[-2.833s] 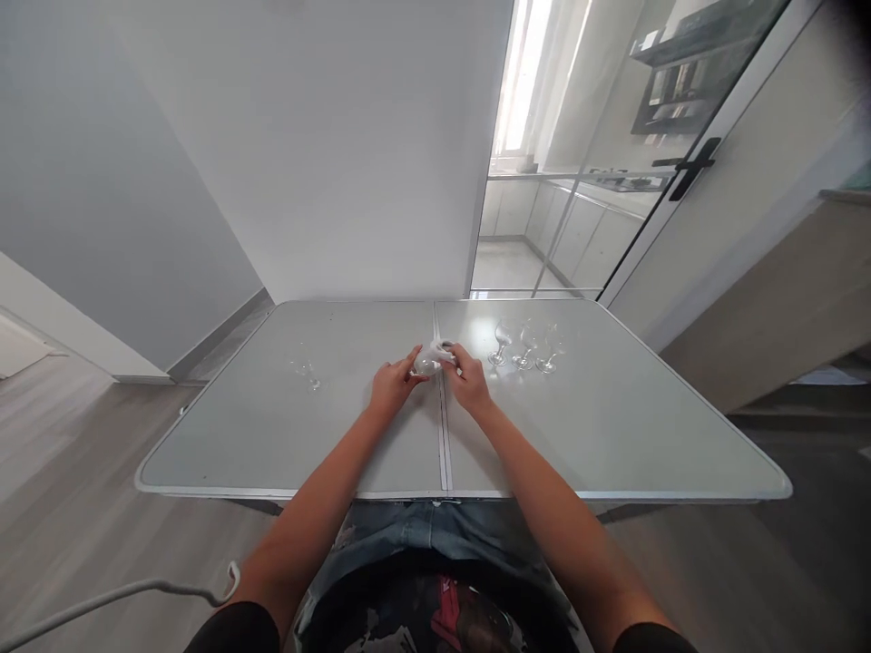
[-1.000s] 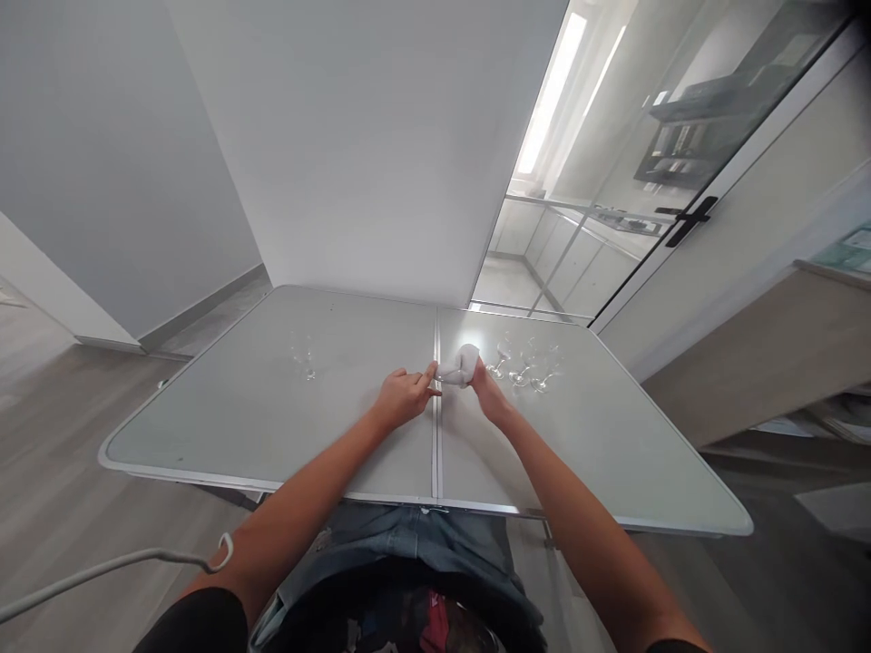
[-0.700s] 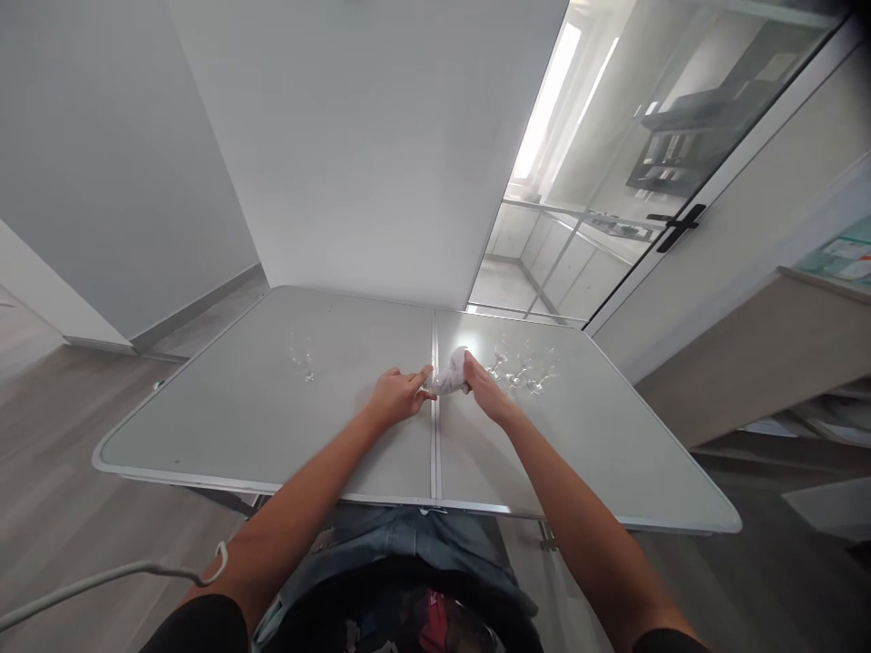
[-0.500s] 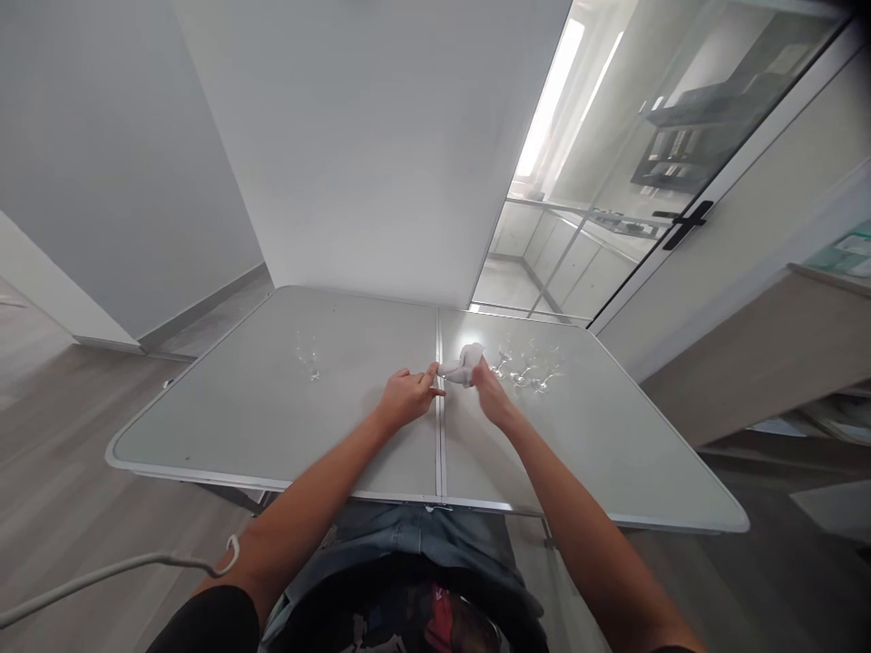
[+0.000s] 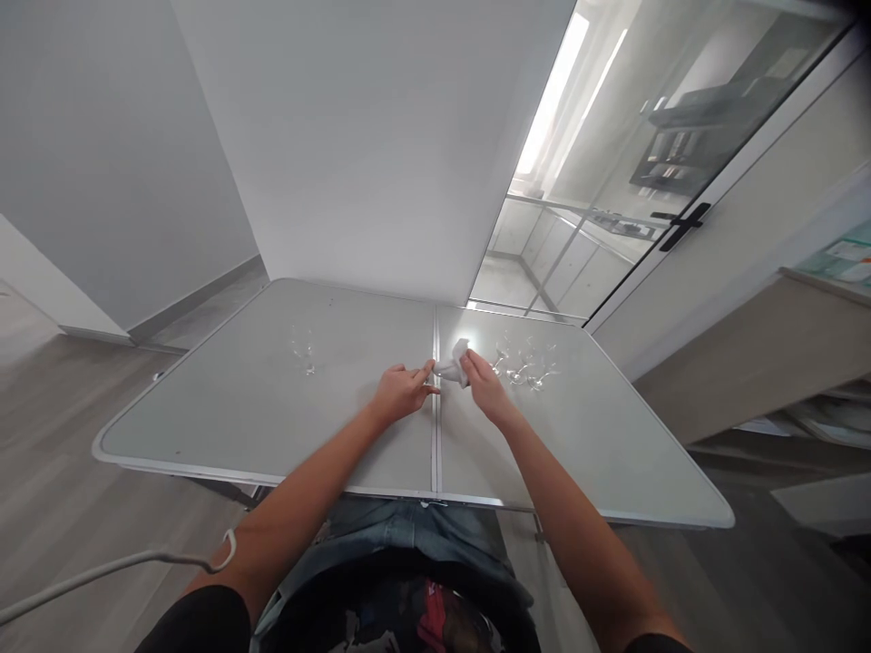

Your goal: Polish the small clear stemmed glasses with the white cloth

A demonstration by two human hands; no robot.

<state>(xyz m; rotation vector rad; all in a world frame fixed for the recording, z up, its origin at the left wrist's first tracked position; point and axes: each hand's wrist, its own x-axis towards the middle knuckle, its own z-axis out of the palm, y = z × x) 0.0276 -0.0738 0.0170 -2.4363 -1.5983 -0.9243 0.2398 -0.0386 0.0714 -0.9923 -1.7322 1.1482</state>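
Note:
Near the table's centre seam, my left hand [image 5: 400, 392] grips a clear glass [image 5: 445, 371] by its left end, seemingly the foot or stem. The glass lies sideways above the tabletop, its bowl toward the right. A white cloth [image 5: 461, 348] is pinched in my right hand [image 5: 487, 388] and pressed against the bowl, covering much of it. Just right of that hand stand several clear stemmed glasses [image 5: 521, 374]. Another clear glass [image 5: 309, 367] stands alone on the left half of the table.
The pale folding table [image 5: 224, 399] has a metal edge and a seam down the middle. A white wall [image 5: 367, 163] rises behind it. To the right are a glazed door [image 5: 564, 227] with a black handle [image 5: 686, 227] and a wooden shelf [image 5: 762, 354]. A white cable [image 5: 102, 571] hangs at lower left.
My right hand has turned and shifted slightly left with the cloth, and the cloth's shape around the bowl has changed. My left hand keeps its hold on the glass.

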